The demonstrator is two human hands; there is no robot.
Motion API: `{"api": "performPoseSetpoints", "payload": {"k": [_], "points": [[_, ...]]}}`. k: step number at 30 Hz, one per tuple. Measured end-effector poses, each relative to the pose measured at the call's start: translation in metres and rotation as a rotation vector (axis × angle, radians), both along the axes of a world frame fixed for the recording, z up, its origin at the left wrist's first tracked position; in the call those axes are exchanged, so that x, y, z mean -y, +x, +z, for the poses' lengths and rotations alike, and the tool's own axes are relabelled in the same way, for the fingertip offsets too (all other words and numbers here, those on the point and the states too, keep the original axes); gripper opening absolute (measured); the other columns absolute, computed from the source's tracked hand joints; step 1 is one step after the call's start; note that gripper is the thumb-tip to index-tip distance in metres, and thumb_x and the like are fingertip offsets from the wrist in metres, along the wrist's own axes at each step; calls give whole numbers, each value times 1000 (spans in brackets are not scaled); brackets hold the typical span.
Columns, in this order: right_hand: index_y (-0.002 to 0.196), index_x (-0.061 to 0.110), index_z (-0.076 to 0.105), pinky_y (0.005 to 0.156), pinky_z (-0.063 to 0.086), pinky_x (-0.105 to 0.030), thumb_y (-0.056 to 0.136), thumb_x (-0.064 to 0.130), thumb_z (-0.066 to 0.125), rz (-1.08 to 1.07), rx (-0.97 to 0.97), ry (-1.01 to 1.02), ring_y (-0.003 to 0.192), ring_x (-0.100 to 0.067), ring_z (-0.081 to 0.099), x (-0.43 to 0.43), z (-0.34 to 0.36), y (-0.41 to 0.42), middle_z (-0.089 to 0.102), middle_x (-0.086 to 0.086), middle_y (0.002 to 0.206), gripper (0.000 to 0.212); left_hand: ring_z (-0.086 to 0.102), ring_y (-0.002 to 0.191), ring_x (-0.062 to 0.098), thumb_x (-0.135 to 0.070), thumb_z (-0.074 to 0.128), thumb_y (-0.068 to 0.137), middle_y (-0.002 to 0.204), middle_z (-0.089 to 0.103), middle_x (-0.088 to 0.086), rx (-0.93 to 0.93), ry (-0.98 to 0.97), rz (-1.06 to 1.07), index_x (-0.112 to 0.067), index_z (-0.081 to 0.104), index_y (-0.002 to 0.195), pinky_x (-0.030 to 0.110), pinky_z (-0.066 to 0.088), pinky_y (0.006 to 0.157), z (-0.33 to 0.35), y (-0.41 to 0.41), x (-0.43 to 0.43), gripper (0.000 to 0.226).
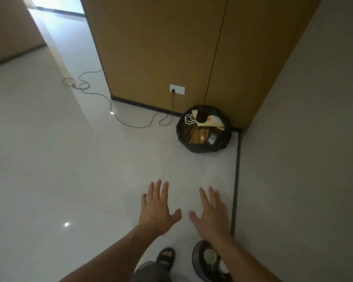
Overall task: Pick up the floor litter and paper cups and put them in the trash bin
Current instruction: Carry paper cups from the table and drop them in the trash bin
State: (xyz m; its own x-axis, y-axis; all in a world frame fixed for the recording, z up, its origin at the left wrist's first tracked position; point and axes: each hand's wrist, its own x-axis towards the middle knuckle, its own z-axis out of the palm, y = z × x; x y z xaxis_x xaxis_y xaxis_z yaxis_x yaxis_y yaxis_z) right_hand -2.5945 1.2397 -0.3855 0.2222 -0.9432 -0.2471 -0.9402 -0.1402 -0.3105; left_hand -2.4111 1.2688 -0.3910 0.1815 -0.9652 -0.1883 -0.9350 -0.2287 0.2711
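Observation:
A trash bin lined with a black bag stands in the corner ahead, full of paper bags and cardboard. My left hand and my right hand are stretched out side by side over the bare floor, palms down, fingers spread, holding nothing. A second round black mesh bin with white paper inside sits on the floor under my right forearm, partly hidden by it. No loose litter or cups show on the floor.
A grey cable snakes across the glossy white floor from a wall socket left of the bin. Brown wall panels stand ahead, a grey wall at the right. My sandalled foot is at the bottom.

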Motion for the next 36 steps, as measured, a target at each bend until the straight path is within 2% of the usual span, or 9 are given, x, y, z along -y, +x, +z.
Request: {"api": "performPoseSetpoints", "payload": {"k": [8, 13, 17, 29, 36], "points": [[154, 35, -3, 120, 5, -44, 91, 63, 40, 293, 100, -48, 149, -19, -12, -53, 27, 61, -10, 2, 163, 81, -16, 146, 22, -72, 32, 79, 160, -9, 1, 43, -45, 356, -22, -6, 152, 47, 4, 118, 31, 38, -132, 97], [155, 35, -3, 120, 3, -44, 91, 62, 40, 542, 116, -31, 149, -19, -14, -114, 36, 129, -11, 2, 163, 81, -12, 147, 22, -68, 42, 81, 161, -5, 2, 46, -112, 651, -21, -2, 153, 46, 4, 117, 49, 83, -228, 96], [155, 35, -2, 120, 4, -44, 91, 62, 40, 760, 134, -32, 149, -19, -14, -182, 46, 190, -12, 2, 163, 81, -12, 147, 22, -68, 41, 81, 161, -5, 1, 79, -145, 881, -22, -2, 152, 46, 6, 118, 57, 119, -321, 95], [155, 35, 0, 121, 11, -43, 92, 63, 41, 1272, 193, -53, 150, -20, -8, -469, 59, 391, -7, 2, 163, 80, -8, 147, 22, -74, 39, 77, 160, -2, -1, 107, -208, 1424, -26, 1, 151, 47, 4, 116, 52, 231, -634, 96], [154, 34, 2, 121, 12, -43, 93, 63, 40, 1564, 209, -32, 150, -20, -3, -632, 71, 471, -5, 3, 163, 78, -5, 147, 23, -71, 39, 79, 160, 1, -1, 144, -192, 1717, -26, 2, 151, 47, 6, 117, 52, 249, -794, 92]]}}
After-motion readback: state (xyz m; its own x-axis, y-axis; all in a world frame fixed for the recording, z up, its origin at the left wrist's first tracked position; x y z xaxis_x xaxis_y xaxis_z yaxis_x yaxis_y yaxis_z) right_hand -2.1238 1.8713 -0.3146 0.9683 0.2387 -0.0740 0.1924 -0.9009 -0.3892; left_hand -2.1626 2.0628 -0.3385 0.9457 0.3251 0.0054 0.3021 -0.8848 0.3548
